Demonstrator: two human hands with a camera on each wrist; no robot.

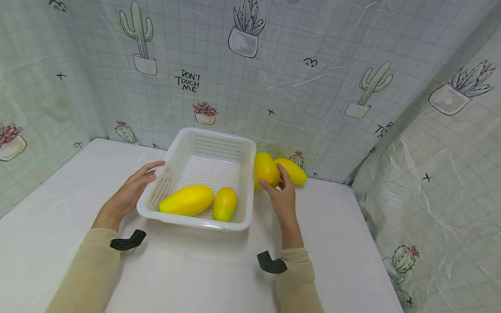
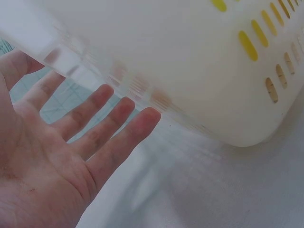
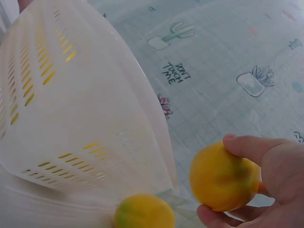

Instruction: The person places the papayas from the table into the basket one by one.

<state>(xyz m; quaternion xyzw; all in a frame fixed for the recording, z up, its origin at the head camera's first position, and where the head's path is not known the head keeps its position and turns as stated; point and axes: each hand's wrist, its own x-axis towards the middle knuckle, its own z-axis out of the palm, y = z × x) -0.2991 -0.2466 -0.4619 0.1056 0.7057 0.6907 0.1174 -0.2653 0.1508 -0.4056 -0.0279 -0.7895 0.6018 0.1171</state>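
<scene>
A white perforated basket [image 1: 207, 143] stands on the white table and holds two yellow mangoes [image 1: 187, 200] [image 1: 225, 203]. My left hand [image 1: 131, 191] lies open against the basket's left wall [image 2: 190, 71], its straight fingers [image 2: 118, 137] just under the rim. Right of the basket, my right hand [image 1: 282, 193] grips a yellow mango [image 1: 266, 169] [image 3: 223, 178] between thumb and fingers. A second loose mango [image 1: 293, 171] [image 3: 145, 213] lies right beside it near the backdrop.
A cactus-print cloth [image 1: 313, 65] hangs as a backdrop behind and to both sides of the table [image 1: 195, 278]. The table's right edge runs close to my right arm. Black camera mounts sit on both wrists [image 1: 127, 241] [image 1: 271, 263].
</scene>
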